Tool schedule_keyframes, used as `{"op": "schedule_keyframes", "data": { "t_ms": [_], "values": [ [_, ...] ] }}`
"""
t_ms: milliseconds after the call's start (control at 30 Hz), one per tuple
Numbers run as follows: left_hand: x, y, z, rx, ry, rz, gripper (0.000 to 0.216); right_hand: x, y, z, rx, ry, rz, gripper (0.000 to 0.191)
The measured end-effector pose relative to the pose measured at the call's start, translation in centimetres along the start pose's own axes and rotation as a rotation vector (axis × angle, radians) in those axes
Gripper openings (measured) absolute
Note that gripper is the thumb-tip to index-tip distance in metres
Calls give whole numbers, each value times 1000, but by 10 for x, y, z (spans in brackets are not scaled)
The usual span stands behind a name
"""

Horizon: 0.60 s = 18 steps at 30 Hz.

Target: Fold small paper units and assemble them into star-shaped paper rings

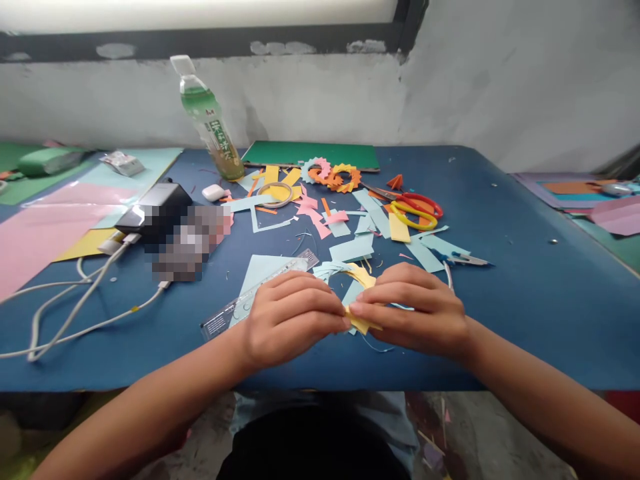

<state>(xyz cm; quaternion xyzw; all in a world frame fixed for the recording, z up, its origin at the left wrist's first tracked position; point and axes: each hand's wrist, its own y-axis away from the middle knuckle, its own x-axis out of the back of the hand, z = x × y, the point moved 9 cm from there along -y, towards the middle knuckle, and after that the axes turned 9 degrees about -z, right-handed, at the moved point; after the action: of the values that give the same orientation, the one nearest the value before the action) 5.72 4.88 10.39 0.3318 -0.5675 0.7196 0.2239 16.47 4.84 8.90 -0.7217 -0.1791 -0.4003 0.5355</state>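
Between my hands is a folded paper ring (361, 275), partly light blue and partly yellow, made of overlapping pieces. My left hand (300, 313) pinches its near yellow part from the left, fingertips pressed together. From the right, my right hand (417, 310) grips the same yellow part with thumb and fingers. The fingers hide some of the ring's right and near sides. Beneath my left hand lies a clear ruler (220, 321) over a light blue paper sheet (255, 277).
Red-and-yellow-handled scissors (415, 208), small blue-handled scissors (465, 259) and paper scraps (353, 249) lie beyond my hands. Finished-looking paper rings (345, 179), a tape roll (277, 193) and a drink bottle (213, 130) are farther back. A black charger (155, 207) with white cables (97, 283) is left.
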Motion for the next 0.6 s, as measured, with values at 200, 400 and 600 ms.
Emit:
{"op": "schedule_keyframes", "data": {
  "t_ms": [200, 400, 600],
  "values": [
    [-4, 4, 6, -70, -13, -47, 8, 1, 9, -8, 29, 104, -6, 20],
    [-4, 7, 10, -88, -44, -94, 13, 6, 13, -17, -102, 144, -13, 16],
    [-2, 5, 12, -97, -55, -128, 15, 9, 14, -19, -167, 194, 6, 23]
  ]
}}
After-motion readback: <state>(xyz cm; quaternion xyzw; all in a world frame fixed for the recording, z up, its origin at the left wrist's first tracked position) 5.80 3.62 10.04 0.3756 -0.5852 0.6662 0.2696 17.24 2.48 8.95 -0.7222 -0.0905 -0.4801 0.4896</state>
